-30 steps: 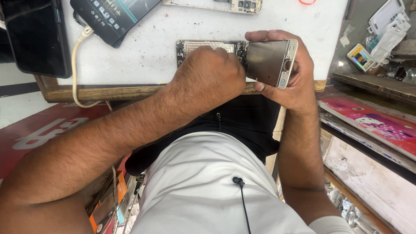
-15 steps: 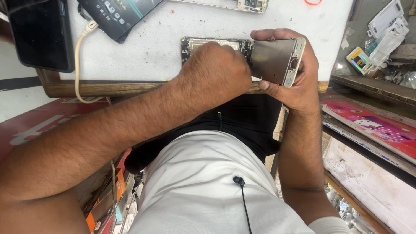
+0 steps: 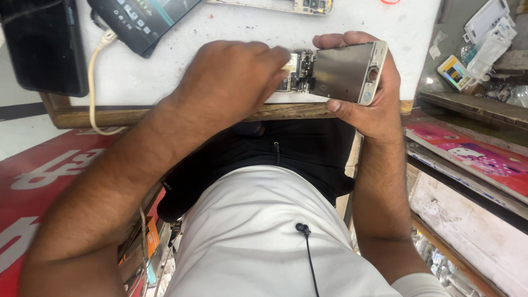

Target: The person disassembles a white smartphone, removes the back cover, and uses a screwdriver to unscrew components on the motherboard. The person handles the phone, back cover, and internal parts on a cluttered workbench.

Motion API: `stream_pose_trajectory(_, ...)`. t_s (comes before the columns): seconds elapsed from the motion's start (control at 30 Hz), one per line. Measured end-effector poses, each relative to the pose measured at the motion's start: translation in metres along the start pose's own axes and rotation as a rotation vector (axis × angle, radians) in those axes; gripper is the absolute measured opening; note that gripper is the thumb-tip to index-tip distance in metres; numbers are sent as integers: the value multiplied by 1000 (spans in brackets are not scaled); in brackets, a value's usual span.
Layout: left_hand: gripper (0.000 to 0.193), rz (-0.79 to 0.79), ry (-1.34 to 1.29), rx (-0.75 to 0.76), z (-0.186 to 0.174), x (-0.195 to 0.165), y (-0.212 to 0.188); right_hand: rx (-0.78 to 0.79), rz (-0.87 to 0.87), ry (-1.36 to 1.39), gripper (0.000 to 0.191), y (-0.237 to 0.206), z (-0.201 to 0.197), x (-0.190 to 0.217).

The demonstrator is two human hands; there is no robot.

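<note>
An opened phone lies at the near edge of the white table. My right hand grips its lifted screen panel, whose metal back plate faces me, tilted up from the phone body. My left hand rests over the phone body, fingertips pressed onto its exposed insides next to the hinge side of the panel. Whether the left hand pinches a small tool or part is hidden by the fingers.
A dark tablet lies at the table's left, a boxed item and a beige cable beside it. Another bare phone frame sits at the far edge. Shelves with parts and a pink package stand right.
My left hand has shifted left off the panel, uncovering part of the phone's insides. My right hand still holds the screen panel in much the same pose.
</note>
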State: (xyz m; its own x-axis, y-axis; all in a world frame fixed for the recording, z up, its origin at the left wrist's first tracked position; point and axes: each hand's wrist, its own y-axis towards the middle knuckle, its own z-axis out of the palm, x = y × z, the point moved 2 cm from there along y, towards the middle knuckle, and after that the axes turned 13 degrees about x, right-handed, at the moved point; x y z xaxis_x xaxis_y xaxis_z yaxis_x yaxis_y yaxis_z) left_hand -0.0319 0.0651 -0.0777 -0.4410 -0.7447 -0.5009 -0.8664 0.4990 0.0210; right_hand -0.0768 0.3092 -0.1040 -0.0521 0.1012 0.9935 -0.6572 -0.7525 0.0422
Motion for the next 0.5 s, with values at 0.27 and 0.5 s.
stream_pose_trajectory(0.27, 15, -44, 188, -148, 26, -19, -2, -32, 32, -4, 82, 2, 5, 7)
stream_pose_trajectory(0.5, 17, 42, 411, -76, 30, -23, 20, 6, -35, -37, 77, -7, -2, -5)
